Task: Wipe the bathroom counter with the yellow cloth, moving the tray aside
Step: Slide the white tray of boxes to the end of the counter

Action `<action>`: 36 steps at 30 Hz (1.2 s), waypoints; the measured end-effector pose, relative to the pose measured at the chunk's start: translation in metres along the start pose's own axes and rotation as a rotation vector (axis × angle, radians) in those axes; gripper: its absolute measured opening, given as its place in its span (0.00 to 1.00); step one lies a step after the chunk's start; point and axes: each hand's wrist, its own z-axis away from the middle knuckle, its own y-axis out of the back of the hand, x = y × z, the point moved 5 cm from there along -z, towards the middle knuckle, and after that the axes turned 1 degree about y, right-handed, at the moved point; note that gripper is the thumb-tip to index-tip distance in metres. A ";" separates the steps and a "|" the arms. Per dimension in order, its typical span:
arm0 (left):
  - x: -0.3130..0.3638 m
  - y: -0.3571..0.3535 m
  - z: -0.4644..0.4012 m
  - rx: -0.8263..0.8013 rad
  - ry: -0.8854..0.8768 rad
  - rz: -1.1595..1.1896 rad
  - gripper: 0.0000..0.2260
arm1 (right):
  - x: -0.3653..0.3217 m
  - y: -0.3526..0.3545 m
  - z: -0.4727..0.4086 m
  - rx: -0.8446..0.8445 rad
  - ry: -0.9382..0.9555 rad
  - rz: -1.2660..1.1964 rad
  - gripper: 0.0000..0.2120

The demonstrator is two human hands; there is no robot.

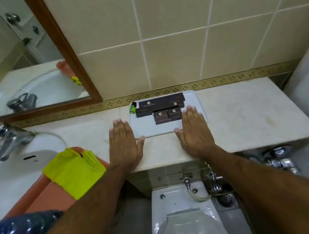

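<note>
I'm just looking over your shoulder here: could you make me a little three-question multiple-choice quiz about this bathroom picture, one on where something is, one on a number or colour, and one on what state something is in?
1. Where is the yellow cloth?
A. On the tray
B. Draped over the orange basin's rim, left of the hands
C. On the toilet lid

2. How many dark boxes lie on the tray?
A. Two
B. Four
C. Seven

3. What are the hands doing?
A. Both lie open and flat, one at each side of the tray
B. One grips the cloth
C. Both hold the tap

Answers:
1 B: the cloth hangs on the basin by the sink.
2 B: two long boxes, two short ones.
3 A: the left hand and right hand are spread open on the counter, holding nothing.
</note>
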 end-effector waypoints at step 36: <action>0.305 0.072 -0.171 0.037 -0.232 0.056 0.11 | 0.249 0.089 0.131 0.503 -1.107 -0.690 0.14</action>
